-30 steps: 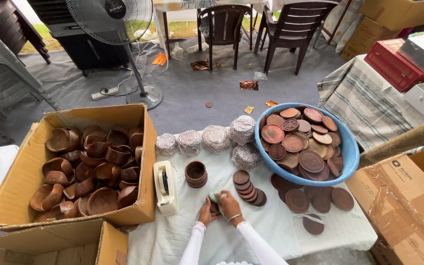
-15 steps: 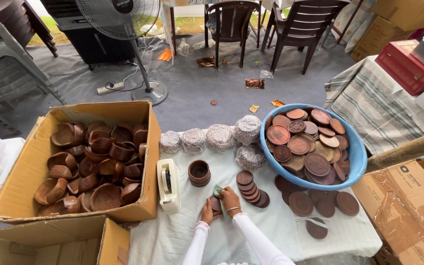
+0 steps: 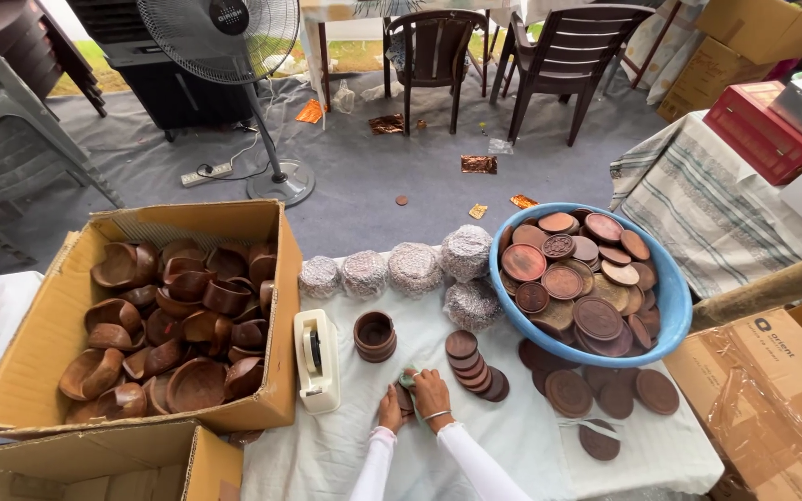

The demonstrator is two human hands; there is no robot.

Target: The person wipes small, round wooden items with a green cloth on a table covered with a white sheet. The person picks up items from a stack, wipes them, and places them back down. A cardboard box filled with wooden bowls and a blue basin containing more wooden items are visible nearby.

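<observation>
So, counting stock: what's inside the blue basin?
The blue basin holds a heap of round brown wooden lids, flat and overlapping. Whatever lies beneath the top layer is covered.

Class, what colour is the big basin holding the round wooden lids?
The basin is light blue, seen best in the head view.

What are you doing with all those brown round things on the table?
A person's left hand and right hand hold a small brown wooden piece over the white-clothed table. A tape dispenser and a wooden cup stand close by. Round wooden lids fill the blue basin, and wooden bowls fill the cardboard box.
</observation>
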